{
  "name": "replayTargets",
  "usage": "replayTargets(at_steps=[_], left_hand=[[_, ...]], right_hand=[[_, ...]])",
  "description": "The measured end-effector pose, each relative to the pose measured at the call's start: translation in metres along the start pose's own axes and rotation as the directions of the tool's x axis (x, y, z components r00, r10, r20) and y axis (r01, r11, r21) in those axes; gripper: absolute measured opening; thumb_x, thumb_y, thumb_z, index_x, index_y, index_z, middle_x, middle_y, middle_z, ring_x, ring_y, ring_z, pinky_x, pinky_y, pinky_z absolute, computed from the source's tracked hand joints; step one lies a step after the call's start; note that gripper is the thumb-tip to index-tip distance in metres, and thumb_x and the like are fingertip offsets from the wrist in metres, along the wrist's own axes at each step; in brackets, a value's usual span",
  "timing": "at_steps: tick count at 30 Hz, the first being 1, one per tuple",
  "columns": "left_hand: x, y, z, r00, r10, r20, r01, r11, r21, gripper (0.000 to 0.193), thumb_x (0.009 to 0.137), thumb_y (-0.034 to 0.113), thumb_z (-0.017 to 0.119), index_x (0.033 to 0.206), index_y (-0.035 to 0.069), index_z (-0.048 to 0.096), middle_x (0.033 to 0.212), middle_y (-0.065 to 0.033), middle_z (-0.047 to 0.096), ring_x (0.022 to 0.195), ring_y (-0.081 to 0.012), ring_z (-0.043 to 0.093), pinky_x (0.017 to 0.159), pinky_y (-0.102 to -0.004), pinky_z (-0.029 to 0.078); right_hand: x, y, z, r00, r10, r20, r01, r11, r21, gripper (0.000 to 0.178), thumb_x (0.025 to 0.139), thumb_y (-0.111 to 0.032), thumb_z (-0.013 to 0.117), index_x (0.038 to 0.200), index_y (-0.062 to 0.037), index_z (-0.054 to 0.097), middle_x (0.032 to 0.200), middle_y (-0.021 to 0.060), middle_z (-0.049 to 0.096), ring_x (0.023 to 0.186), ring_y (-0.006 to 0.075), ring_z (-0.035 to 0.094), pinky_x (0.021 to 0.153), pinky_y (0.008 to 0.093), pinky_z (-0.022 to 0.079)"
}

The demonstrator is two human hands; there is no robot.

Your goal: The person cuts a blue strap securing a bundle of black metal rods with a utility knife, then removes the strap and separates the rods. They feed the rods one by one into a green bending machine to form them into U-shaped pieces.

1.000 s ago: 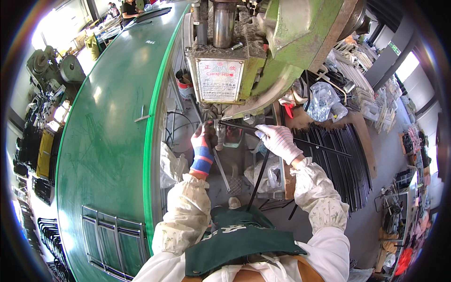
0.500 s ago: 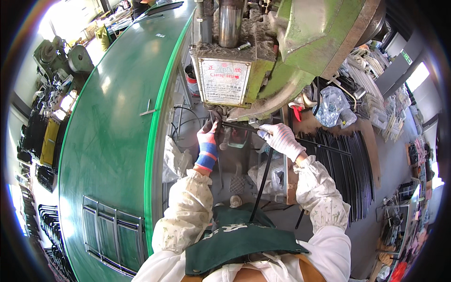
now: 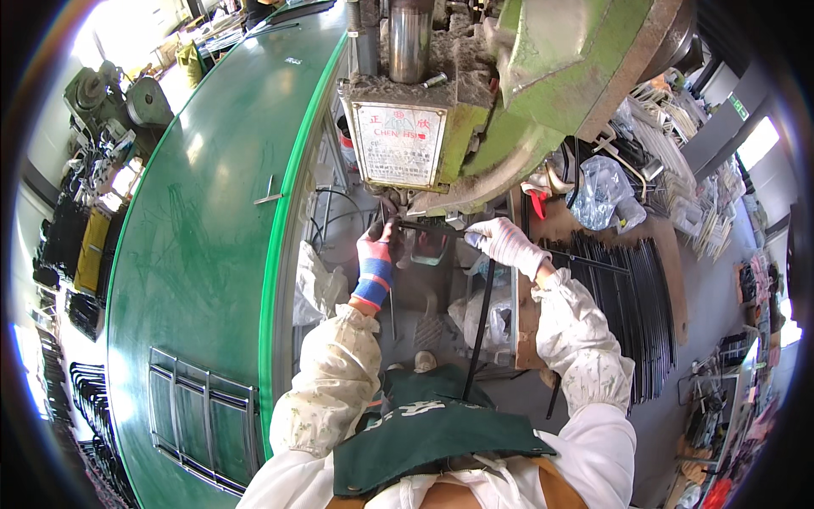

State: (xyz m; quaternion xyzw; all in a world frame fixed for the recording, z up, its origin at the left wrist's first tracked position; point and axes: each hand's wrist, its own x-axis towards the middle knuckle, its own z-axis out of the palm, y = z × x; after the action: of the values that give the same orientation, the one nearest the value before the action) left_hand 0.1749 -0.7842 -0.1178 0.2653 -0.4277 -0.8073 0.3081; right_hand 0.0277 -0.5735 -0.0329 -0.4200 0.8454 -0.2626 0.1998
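My left hand (image 3: 374,261), in a red and blue knit glove with dark fingertips, is closed around the left end of a black metal tube frame (image 3: 480,331). That end sits right under the head of a green press (image 3: 543,102), so the contact point is partly hidden. My right hand (image 3: 510,246), in a pale striped glove, grips the frame's crossbar farther right. From the crossbar, a thin black leg slants down to my green apron (image 3: 432,441). Another rod end shows near my right sleeve.
A long green table (image 3: 203,220) runs along the left, bearing a wire rack (image 3: 203,416) and a small metal piece (image 3: 269,193). To the right, a brown board (image 3: 670,254) carries a stack of black tubes (image 3: 640,339) and a clear plastic bag (image 3: 604,191).
The frame's lower leg ends have swung slightly to the right. Both hands keep their grip, nearly in place under the press. My view has shifted a little.
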Motion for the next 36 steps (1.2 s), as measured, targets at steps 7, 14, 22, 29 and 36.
replayTargets(at_steps=[7, 14, 22, 29, 36], left_hand=[[-0.07, 0.049, -0.058, 0.915, -0.342, 0.215, 0.354, 0.935, -0.018, 0.023, 0.094, 0.013, 0.059, 0.112, -0.003, 0.059, 0.089, -0.0191, 0.069, 0.069, -0.0293, 0.069, 0.057, -0.034, 0.056], [-0.114, 0.047, -0.047, 0.947, -0.297, 0.126, 0.302, 0.953, -0.027, 0.014, 0.093, 0.009, 0.062, 0.105, 0.003, 0.059, 0.077, -0.0119, 0.065, 0.057, -0.0221, 0.063, 0.048, -0.0339, 0.054], [-0.104, 0.024, -0.028, 0.942, -0.296, 0.157, 0.314, 0.944, -0.104, 0.012, 0.091, 0.01, 0.064, 0.101, 0.007, 0.059, 0.074, -0.0084, 0.064, 0.054, -0.0185, 0.06, 0.048, -0.0298, 0.05], [-0.09, -0.002, -0.037, 0.956, -0.283, 0.075, 0.288, 0.955, -0.074, 0.008, 0.09, 0.009, 0.064, 0.096, 0.004, 0.061, 0.07, -0.0058, 0.062, 0.049, -0.0147, 0.055, 0.043, -0.026, 0.045], [-0.088, -0.007, -0.042, 0.958, -0.268, 0.101, 0.275, 0.959, -0.063, 0.005, 0.091, 0.009, 0.064, 0.094, 0.006, 0.062, 0.07, -0.0063, 0.063, 0.049, -0.0142, 0.057, 0.042, -0.025, 0.044]], right_hand=[[0.0, 0.002, 0.003, 0.998, -0.064, -0.021, 0.062, 0.994, -0.094, 0.023, 0.092, -0.022, 0.062, 0.096, -0.0002, 0.068, 0.069, 0.0169, 0.062, 0.064, 0.0072, 0.048, 0.06, 0.0338, 0.045], [0.003, 0.01, 0.011, 0.997, -0.071, -0.019, 0.069, 0.993, -0.095, 0.024, 0.091, -0.026, 0.06, 0.096, -0.005, 0.07, 0.075, 0.0197, 0.065, 0.068, 0.0378, 0.061, 0.062, 0.0391, 0.048], [-0.004, 0.009, 0.021, 0.999, 0.035, -0.038, -0.038, 0.996, -0.083, 0.03, 0.092, -0.037, 0.056, 0.101, -0.0116, 0.07, 0.083, 0.0181, 0.067, 0.083, 0.0383, 0.064, 0.074, 0.0435, 0.05], [-0.007, -0.002, 0.015, 0.997, 0.074, -0.011, -0.075, 0.99, -0.124, 0.03, 0.092, -0.036, 0.058, 0.1, -0.01, 0.07, 0.085, 0.0189, 0.067, 0.083, 0.0394, 0.064, 0.073, 0.043, 0.05], [-0.004, 0.008, 0.019, 1.0, 0.012, -0.02, -0.014, 0.997, -0.081, 0.028, 0.093, -0.032, 0.057, 0.099, -0.0072, 0.069, 0.082, 0.0201, 0.066, 0.078, 0.0393, 0.063, 0.07, 0.0421, 0.048]])
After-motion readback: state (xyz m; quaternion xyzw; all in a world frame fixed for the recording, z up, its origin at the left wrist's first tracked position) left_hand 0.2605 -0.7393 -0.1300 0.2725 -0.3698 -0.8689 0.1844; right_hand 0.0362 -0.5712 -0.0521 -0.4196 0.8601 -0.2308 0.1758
